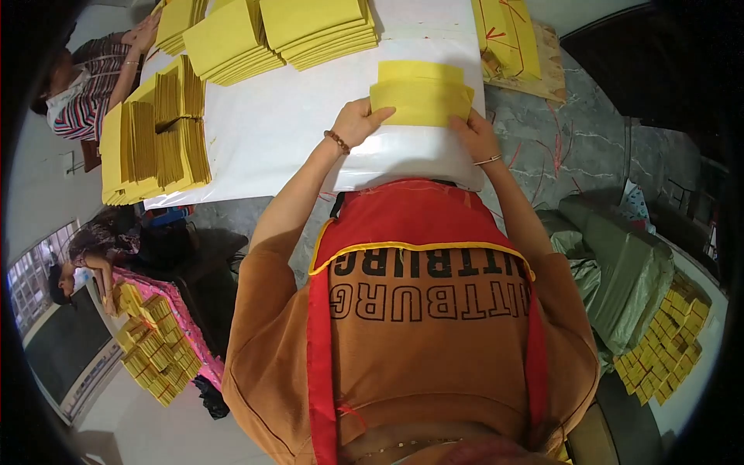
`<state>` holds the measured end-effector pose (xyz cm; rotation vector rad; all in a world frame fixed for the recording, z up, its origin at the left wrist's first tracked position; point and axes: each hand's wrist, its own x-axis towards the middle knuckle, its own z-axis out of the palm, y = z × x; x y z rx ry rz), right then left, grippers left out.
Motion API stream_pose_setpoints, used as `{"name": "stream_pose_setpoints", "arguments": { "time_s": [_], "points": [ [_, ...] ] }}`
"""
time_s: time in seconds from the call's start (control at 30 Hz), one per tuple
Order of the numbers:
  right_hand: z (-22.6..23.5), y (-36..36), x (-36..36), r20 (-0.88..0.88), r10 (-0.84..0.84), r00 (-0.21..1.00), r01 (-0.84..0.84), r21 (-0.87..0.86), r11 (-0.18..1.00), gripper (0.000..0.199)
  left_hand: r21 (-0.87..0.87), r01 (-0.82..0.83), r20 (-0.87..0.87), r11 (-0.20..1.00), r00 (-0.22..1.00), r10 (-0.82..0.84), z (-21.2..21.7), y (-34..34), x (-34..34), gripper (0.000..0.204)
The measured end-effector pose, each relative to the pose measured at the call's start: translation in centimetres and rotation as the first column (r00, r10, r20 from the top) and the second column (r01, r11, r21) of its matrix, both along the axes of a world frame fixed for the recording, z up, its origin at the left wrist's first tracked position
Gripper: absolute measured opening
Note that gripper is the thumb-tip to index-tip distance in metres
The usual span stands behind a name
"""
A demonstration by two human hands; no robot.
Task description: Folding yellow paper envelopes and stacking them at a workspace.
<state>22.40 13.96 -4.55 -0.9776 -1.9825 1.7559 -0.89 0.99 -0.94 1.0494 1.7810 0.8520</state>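
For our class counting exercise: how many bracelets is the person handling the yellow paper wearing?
2: a brown beaded bracelet just behind the left hand, and a thin pale bracelet just behind the right hand. I see no others, and none seems hidden.

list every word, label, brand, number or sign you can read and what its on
Brown sweatshirt: two rows of large dark capitals, the upper partly covered by the red apron; wording not copied here.
Held yellow paper: no lettering visible.
Yellow stacks on the table: none legible.
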Motion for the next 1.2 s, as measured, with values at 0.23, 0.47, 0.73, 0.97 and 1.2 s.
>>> {"name": "stream_pose_setpoints", "arguments": {
  "time_s": [0.23, 0.47, 0.73, 0.97, 1.2],
  "points": [
    [0.3, 0.1, -2.3, -0.125, -0.220, 0.967, 0.216, -0.047, 0.975, 0.029, 0.172, -0.198, 0.056, 0.965, 0.980, 0.191, -2.3, 0.1, 0.6, 0.035],
    [1.5, 1.8, -4.3, -0.246, -0.516, 0.821, 0.428, -0.334, 0.840, 0.017, 0.130, -0.084, -0.105, 0.988, 0.990, 0.098, -0.8, 0.3, 0.7, 0.035],
    [2.6, -1.1, -5.0, -0.250, -0.551, 0.796, 0.493, -0.261, 0.830, 0.019, 0.201, -0.209, -0.031, 0.957, 0.975, 0.219, -3.6, 0.5, 0.6, 0.036],
    [0.2, 0.2, -3.6, -0.086, -0.369, 0.925, 0.346, -0.204, 0.916, 0.023, 0.166, -0.409, 0.453, 0.897, 0.840, 0.299, -1.3, 1.2, 1.9, 0.034],
    [-0.3, 0.8, -4.1, -0.081, -0.432, 0.898, 0.407, -0.223, 0.886, 0.022, 0.068, -0.426, 0.610, 0.902, 0.733, 0.300, -1.7, 0.4, 0.7, 0.055]
  ]
}}
